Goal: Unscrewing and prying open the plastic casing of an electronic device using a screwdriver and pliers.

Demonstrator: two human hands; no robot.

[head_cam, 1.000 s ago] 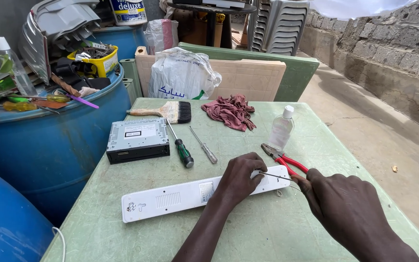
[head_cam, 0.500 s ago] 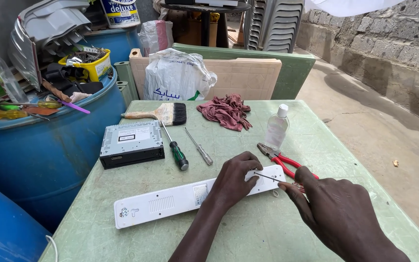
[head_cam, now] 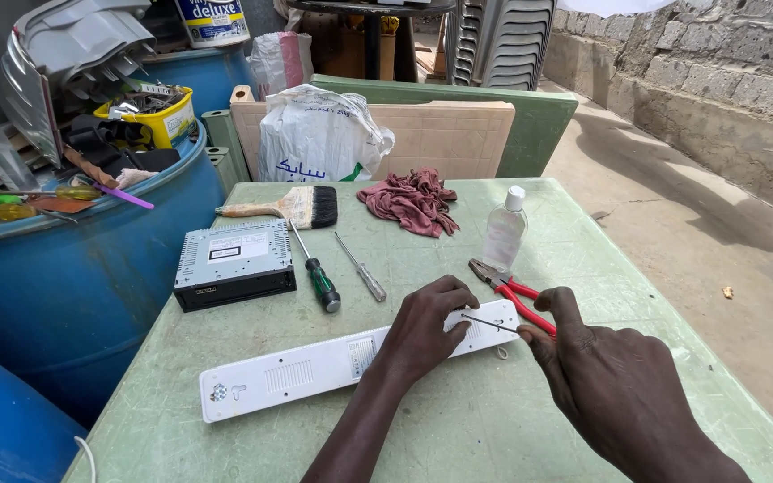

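A long white plastic device (head_cam: 306, 371) lies flat on the green table (head_cam: 583, 268). My left hand (head_cam: 427, 326) presses down on its right part. My right hand (head_cam: 606, 380) pinches a thin screwdriver (head_cam: 491, 323) whose tip points at the device's right end, near my left fingertips. Red-handled pliers (head_cam: 513, 291) lie just behind my right hand.
A black car stereo unit (head_cam: 233, 264), a green-handled screwdriver (head_cam: 317, 273), a small clear-handled screwdriver (head_cam: 361, 268), a paintbrush (head_cam: 293, 207), a maroon rag (head_cam: 411, 201) and a clear bottle (head_cam: 505, 230) lie on the table. A white plastic bag (head_cam: 315, 139) stands behind. A blue barrel (head_cam: 64, 277) with clutter is at left.
My right hand has shifted slightly left, bringing the thin screwdriver's tip closer to the device's right end. My left hand stays pressed on the device.
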